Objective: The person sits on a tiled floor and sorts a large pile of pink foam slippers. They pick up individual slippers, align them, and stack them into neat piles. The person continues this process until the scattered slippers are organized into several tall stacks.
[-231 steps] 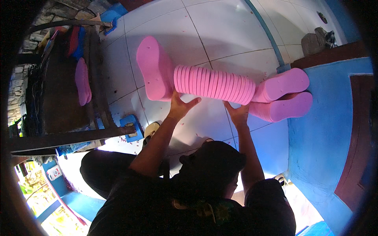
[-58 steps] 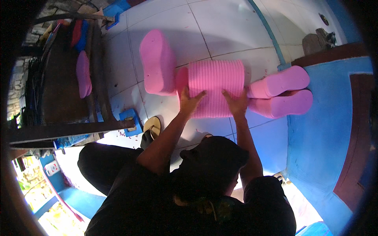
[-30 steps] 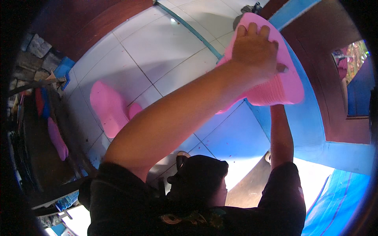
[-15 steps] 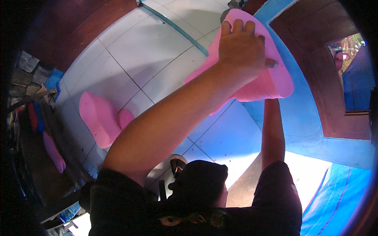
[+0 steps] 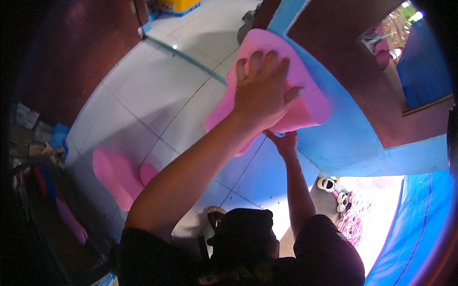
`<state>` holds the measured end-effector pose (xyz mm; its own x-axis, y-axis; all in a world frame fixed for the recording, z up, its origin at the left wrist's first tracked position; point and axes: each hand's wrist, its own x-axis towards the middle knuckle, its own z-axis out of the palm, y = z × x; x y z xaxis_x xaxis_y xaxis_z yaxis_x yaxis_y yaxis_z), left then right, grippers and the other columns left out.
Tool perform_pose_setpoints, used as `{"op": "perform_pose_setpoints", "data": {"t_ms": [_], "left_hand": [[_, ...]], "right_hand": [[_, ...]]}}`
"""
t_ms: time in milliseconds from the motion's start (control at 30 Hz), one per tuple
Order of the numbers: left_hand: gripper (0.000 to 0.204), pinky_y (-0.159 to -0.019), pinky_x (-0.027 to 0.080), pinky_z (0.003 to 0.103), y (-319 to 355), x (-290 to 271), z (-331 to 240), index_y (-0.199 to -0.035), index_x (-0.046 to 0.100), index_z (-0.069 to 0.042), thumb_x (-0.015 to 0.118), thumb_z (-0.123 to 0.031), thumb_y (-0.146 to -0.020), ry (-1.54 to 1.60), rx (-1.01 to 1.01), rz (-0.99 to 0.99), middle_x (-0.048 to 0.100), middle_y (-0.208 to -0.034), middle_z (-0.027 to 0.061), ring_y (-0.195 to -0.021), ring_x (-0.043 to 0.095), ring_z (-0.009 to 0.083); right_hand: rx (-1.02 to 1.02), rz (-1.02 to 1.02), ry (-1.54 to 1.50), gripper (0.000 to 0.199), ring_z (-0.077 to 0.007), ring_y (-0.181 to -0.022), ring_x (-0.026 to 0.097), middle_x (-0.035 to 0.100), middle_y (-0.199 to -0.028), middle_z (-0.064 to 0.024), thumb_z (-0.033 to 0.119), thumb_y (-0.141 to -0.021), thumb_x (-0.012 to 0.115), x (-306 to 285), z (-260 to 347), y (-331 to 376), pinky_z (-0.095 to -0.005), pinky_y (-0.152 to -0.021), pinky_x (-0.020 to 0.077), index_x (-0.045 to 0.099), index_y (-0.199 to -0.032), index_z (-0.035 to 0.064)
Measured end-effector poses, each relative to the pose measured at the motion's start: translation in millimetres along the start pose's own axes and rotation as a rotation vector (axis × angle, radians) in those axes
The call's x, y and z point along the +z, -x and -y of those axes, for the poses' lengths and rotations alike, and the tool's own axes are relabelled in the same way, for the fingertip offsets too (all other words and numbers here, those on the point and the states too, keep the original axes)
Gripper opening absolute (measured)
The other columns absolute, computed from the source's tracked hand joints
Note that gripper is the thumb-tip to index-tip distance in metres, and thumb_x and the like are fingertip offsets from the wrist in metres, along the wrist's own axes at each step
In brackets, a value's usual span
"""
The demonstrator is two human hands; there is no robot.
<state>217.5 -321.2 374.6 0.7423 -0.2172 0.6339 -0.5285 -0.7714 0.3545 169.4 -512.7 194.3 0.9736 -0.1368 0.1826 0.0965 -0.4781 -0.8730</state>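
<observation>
A stack of pink foam sole-shaped pieces (image 5: 305,102) is held up off the floor between my two hands. My left hand (image 5: 264,93) lies flat on the upper face of the stack, fingers spread. My right hand (image 5: 284,142) presses against the stack's underside, mostly hidden by the foam. Down on the white tiled floor (image 5: 157,95) at the lower left stand more pink foam pieces (image 5: 117,176).
A blue wall (image 5: 353,138) with a dark brown door panel (image 5: 362,71) rises on the right. A dark bench with another pink piece (image 5: 71,221) is at the far left. A pair of sandals (image 5: 334,193) lies by the bright doorway. A yellow box (image 5: 176,5) sits at the top.
I pressed the spread row of pink pieces together into a stack, lifted it off the floor and swung it to the right toward the blue wall. The view has turned with it.
</observation>
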Motion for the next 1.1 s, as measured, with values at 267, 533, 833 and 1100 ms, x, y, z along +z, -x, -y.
{"op": "perform_pose_setpoints", "data": {"t_ms": [267, 533, 833, 1100], "left_hand": [[0.069, -0.109, 0.017, 0.058, 10.5, 6.7, -4.7, -0.143, 0.035, -0.01, 0.051, -0.053, -0.091, -0.022, -0.009, 0.042, 0.029, -0.144, 0.0202, -0.136, 0.022, 0.0396], [0.077, -0.111, 0.012, 0.059, 14.6, -0.9, 1.8, -0.147, 0.027, -0.008, 0.049, -0.056, -0.091, 0.003, -0.04, 0.05, 0.024, -0.149, 0.0206, -0.14, 0.019, 0.0393], [0.075, -0.111, 0.02, 0.052, 118.7, -93.4, 149.1, -0.146, 0.027, -0.007, 0.057, -0.047, -0.091, -0.106, -0.309, -0.363, 0.025, -0.15, 0.0176, -0.138, 0.024, 0.0376], [0.068, -0.108, 0.026, 0.048, 413.7, -202.0, 299.2, -0.144, 0.033, -0.008, 0.049, -0.051, -0.093, -0.096, -1.114, -0.419, 0.034, -0.145, 0.0134, -0.133, 0.033, 0.0315]], "right_hand": [[-0.045, 0.074, 0.113, 0.083, -0.0232, -0.107, 0.061, 0.065, -0.113, -0.0129, 0.032, -0.063, 0.09, -22.1, 0.9, -10.7, -0.038, -0.091, 0.0506, 0.048, -0.127, 0.0009], [-0.038, 0.049, 0.142, 0.08, -0.0275, -0.105, 0.063, 0.065, -0.114, -0.0156, 0.038, -0.062, 0.089, -11.7, -4.8, -11.9, -0.0395, -0.088, 0.0512, 0.052, -0.122, 0.0008], [0.017, -0.045, 0.179, 0.09, -0.0261, -0.1, 0.062, 0.062, -0.11, -0.0124, 0.035, -0.059, 0.091, -41.0, -5.2, 19.2, -0.0382, -0.086, 0.0509, 0.045, -0.129, 0.0013], [-0.041, 0.065, 0.118, 0.028, -0.016, -0.055, 0.046, 0.05, -0.065, -0.0057, 0.022, -0.081, 0.076, 73.7, -9.9, 168.9, -0.0338, -0.052, 0.0422, 0.054, -0.079, 0.0055]]}}
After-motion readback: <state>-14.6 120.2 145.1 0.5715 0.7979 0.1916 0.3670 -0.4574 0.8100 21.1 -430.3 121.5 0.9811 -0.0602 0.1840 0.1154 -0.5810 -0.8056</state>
